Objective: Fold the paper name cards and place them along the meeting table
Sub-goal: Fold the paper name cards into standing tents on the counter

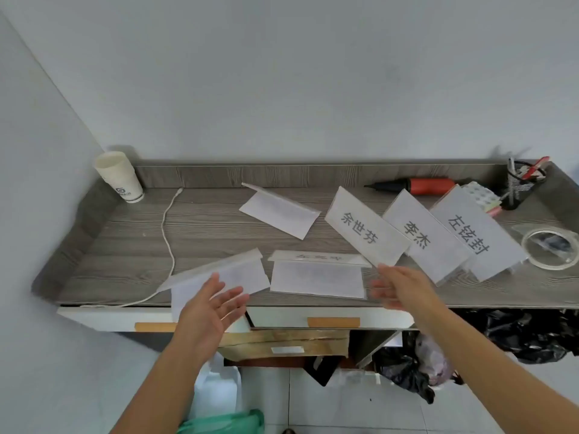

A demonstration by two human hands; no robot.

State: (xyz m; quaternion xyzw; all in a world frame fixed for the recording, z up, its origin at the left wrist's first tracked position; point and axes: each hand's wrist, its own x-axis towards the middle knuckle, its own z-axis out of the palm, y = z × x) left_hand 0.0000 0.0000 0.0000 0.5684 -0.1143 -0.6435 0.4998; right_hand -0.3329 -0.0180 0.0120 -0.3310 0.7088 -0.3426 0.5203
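Observation:
Six folded name cards lie on the grey wood-grain table (131, 245). Three on the right show black printed names: one (363, 230), a second (419, 236) and a third (470, 236), overlapping in a row. A blank-side card (279, 211) lies at mid-back. Two more lie near the front edge: one (316, 278) in the middle and one (238, 270) at the left, partly over the edge. My left hand (213, 305) hovers open above the front-left card. My right hand (398, 286) is open, fingers spread, just below the first printed card. Neither hand holds anything.
A stack of paper cups (120, 180) stands at the back left, with a white cable (167, 242) trailing to the front edge. A red-and-black pump (419, 185), a mesh pen holder (520, 183) and a tape roll (550, 249) sit at the right. Bags and a box lie under the table.

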